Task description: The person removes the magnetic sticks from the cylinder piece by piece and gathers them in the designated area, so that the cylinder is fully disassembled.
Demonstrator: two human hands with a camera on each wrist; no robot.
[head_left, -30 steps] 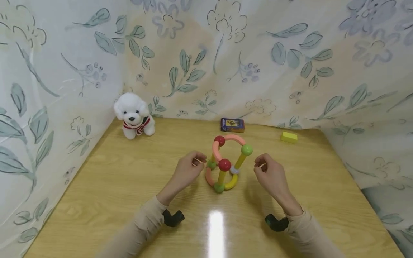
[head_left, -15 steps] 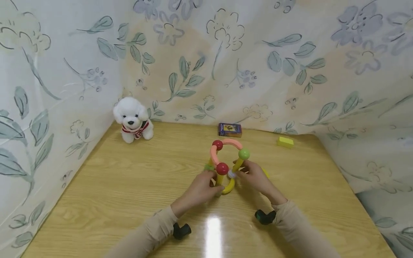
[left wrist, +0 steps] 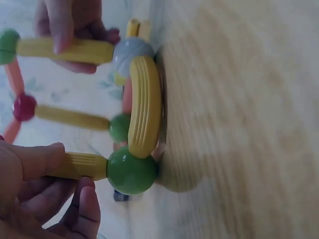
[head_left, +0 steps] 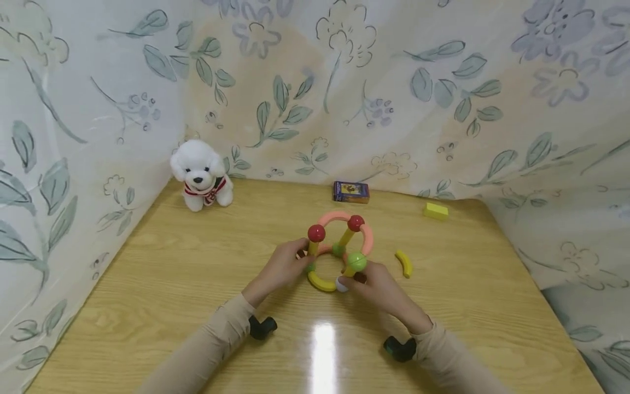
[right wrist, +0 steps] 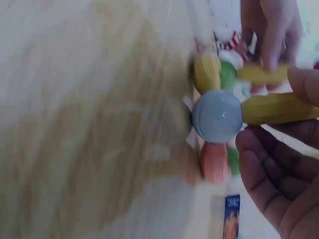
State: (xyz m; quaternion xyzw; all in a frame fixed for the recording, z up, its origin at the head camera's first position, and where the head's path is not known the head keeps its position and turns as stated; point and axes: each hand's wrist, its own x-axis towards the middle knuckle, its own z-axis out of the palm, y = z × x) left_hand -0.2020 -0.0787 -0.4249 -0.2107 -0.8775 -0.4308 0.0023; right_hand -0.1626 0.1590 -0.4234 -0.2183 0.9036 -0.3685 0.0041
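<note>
A: While the table (head_left: pixel 162 306) fills the head view, where does the stick-and-ball frame (head_left: pixel 338 249) sit?

B: Mid-table, standing on its curved base pieces, directly between both hands. The left hand (head_left: pixel 281 268) pinches the yellow upright stick (left wrist: pixel 79 166) on its own side, thumb lying along it just above the green ball (left wrist: pixel 130 171). The right hand (head_left: pixel 378 285) curls its fingers round the other yellow stick (right wrist: pixel 276 108), just above the grey ball (right wrist: pixel 217 116).

A: What do the wrist views add?

B: The left wrist view shows the ribbed yellow arc (left wrist: pixel 144 112) lying against the wood, joining green ball to grey ball. The right wrist view shows a pink curved piece (right wrist: pixel 216 162) touching the grey ball from the far side. Both are blurred.

A: And only overhead?

B: The two red balls (head_left: pixel 316 233) on top, a loose yellow curved piece (head_left: pixel 405 263) lying apart to the right, and, near the back edge, a white plush dog (head_left: pixel 200 174), a small blue box (head_left: pixel 351 192), a yellow block (head_left: pixel 435 211).
</note>
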